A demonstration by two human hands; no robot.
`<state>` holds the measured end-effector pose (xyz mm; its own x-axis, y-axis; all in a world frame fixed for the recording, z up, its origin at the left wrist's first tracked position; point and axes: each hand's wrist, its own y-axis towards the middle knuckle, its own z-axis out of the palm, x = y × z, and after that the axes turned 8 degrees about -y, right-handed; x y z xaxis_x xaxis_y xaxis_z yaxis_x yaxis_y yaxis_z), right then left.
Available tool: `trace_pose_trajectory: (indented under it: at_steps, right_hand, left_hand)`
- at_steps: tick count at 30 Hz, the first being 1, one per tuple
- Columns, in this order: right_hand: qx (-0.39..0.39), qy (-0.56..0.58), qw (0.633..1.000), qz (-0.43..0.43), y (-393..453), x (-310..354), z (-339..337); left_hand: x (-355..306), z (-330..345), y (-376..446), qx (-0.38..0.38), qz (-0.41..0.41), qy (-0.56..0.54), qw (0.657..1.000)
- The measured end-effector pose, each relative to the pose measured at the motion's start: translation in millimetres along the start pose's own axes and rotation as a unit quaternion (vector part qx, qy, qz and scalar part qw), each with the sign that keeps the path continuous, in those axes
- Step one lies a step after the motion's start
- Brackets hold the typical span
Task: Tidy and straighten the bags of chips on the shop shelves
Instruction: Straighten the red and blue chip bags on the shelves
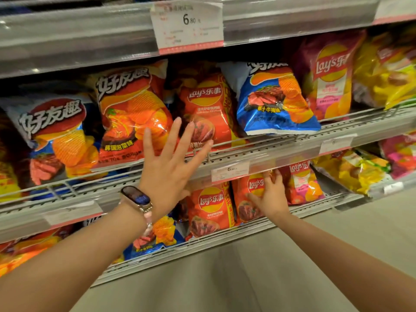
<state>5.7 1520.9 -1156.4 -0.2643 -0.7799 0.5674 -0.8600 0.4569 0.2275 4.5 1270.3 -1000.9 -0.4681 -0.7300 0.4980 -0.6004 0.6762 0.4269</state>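
My left hand (171,163), with a watch on the wrist, is raised with fingers spread straight in front of the middle shelf. Its fingertips lie over the orange ridged-chip bag (132,113) and the red Lay's bag (207,104); contact cannot be told. On the shelf below, my right hand (271,197) grips a red Lay's bag (253,188), thumb on its front and fingers round its right edge. Another red Lay's bag (210,208) stands just left of it. A blue ridged-chip bag (272,102) leans to the right on the middle shelf.
The middle shelf's grey rail (281,149) carries price tags (229,171). A purple Lay's bag (328,75) and yellow bags (387,70) fill the right side. A white-blue bag (49,131) sits far left. The upper shelf edge (67,41) holds a 6.80 tag (188,25). Beige floor lies below.
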Motion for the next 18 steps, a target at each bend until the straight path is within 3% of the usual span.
trace_pose_trajectory:
  at_steps: [3,6,8,10,13,18]
  right_hand:
    - [0.039,-0.026,0.999,0.001,6,2,2]
    - [0.082,-0.11,0.99,0.032,5,7,-7]
    - [0.07,-0.155,0.985,0.037,-4,15,-18]
    - [0.043,-0.173,0.984,0.0,-18,25,-33]
    - [0.081,-0.158,0.981,-0.082,-42,45,-62]
    - [0.026,-0.023,0.976,-0.213,-55,87,-127]
  left_hand:
    - [5,3,6,0.055,-0.04,-0.01,0.998]
    - [6,10,7,0.052,-0.039,-0.004,0.998]
    - [8,9,6,0.05,-0.035,-0.004,0.998]
    - [11,5,5,0.049,-0.03,-0.012,0.998]
    - [16,-1,5,0.063,-0.014,-0.01,0.998]
    - [26,-9,11,-0.006,-0.014,-0.072,0.997]
